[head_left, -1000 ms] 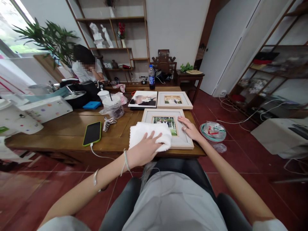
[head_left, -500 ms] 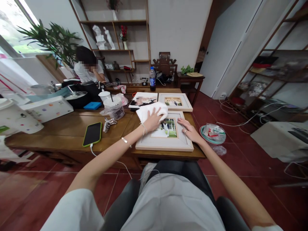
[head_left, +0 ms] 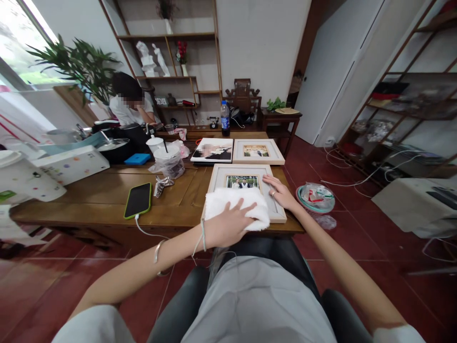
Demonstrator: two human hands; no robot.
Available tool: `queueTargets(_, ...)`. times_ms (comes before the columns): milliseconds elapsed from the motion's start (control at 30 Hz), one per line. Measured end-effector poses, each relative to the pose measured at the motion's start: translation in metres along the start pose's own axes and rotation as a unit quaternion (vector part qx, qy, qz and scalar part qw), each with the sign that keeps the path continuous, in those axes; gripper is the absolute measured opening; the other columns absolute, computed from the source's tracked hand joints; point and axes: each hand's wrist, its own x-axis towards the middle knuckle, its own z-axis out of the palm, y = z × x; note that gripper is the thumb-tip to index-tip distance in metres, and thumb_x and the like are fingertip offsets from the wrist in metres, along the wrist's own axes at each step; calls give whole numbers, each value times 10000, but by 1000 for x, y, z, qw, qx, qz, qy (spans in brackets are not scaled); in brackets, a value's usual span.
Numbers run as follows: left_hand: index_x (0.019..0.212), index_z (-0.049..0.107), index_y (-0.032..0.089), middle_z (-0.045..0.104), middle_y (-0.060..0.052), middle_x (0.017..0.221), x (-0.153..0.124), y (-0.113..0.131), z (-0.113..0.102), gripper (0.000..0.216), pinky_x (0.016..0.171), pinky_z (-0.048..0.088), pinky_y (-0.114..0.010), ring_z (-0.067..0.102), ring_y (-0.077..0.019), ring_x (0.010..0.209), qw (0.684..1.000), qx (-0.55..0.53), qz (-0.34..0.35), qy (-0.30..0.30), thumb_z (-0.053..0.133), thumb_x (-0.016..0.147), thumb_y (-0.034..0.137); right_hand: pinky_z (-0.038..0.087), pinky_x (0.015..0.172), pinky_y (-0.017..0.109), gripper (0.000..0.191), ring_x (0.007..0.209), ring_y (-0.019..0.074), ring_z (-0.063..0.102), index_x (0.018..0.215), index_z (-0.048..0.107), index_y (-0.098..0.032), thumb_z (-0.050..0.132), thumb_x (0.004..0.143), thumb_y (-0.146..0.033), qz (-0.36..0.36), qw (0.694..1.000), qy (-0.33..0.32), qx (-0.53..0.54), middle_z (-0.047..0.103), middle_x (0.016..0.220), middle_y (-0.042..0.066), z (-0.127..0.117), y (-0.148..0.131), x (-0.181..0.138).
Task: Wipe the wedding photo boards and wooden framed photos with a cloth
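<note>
- Under everything, a brown wooden desk; crowded with a cup, boxes and bags toward the left;
- on its near edge, lying flat, the near frame, pale and broad-rimmed; far left corner now uncovered again;
- just beyond, side by side, the far frame and a photo panel; both apart from the hands;
- across the near half of the near frame, a folded white cloth; drawn back from the far left corner within the last half second, now at the near edge and seemingly a little over it; by judgement, a wiping stroke pulled toward the body, with the near half being covered;
- on top of the cloth, the left hand; palm down, fingers spread and slightly bent, pressing; cannot tell whether thumb pinches any fold;
- at the right side of the near frame, the right hand; open, fingers extended, gripping nothing, unmoved; probably steadying;
- well left of the near frame, a phone, cable attached;
- above the cloth's far edge, the visible strip of the framed photo; lower part hidden
</note>
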Motion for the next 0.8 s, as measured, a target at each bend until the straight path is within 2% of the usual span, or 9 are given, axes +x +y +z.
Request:
queueTargets(100,1317,514,209,208,-90,1594,-7,9,0,402,1024,390,-619,205,-393,1435,1000,-6,6,10,408,931,171,272,1154,548,495,1366,282,416,1237,631,-216,520,755,-187,2,1000,5,0,543,1402,100,0,1,0)
queueTargets(200,1359,464,208,202,-99,1594,8,2,5,432,1015,389,-639,205,-401,1431,999,-11,-34,21,407,932,181,277,1155,535,509,1359,273,426,1234,632,-237,523,740,-176,9,1000,10,2,558,1389,78,1,2,1)
queueTargets(300,1373,451,238,205,-89,1594,37,-26,13,432,1028,352,-665,225,-406,1420,994,-18,-95,49,388,946,210,279,1151,532,504,1355,281,431,1225,634,-224,528,735,-184,9,1000,14,7,566,1379,92,2,3,1)
queueTargets(433,1423,391,249,257,-130,1568,80,-79,17,457,1058,252,-692,152,-383,1449,979,-10,-150,138,335,969,227,275,1138,556,427,1360,299,418,1177,647,-223,535,766,-241,3,1000,3,7,571,1369,109,1,3,2)
queueTargets(500,1423,395,223,262,-141,1564,100,-96,15,449,1063,228,-697,104,-380,1461,977,-17,-132,164,293,987,262,276,1131,563,393,1356,305,420,1150,656,-230,535,778,-269,1,1000,-4,5,585,1352,108,0,2,2)
queueTargets(567,1407,415,227,267,-108,1568,118,-101,11,444,1076,212,-688,59,-351,1473,982,-24,-86,168,245,1003,290,279,1128,561,387,1346,307,429,1138,662,-237,534,774,-274,1,1000,-5,4,597,1336,100,-1,0,2)
queueTargets(667,1394,427,261,284,-49,1569,141,-92,4,433,1107,169,-662,34,-280,1486,988,-12,-20,155,238,1005,275,278,1131,549,420,1330,305,438,1138,665,-244,528,742,-239,4,1000,-5,2,605,1319,81,-2,-3,2)
queueTargets(800,1396,433,238,352,-88,1535,150,-81,-3,433,1112,144,-663,141,-250,1475,991,20,-25,132,297,985,239,286,1128,533,471,1304,300,451,1140,663,-238,506,699,-190,16,1000,-11,3,605,1303,70,-2,-6,3)
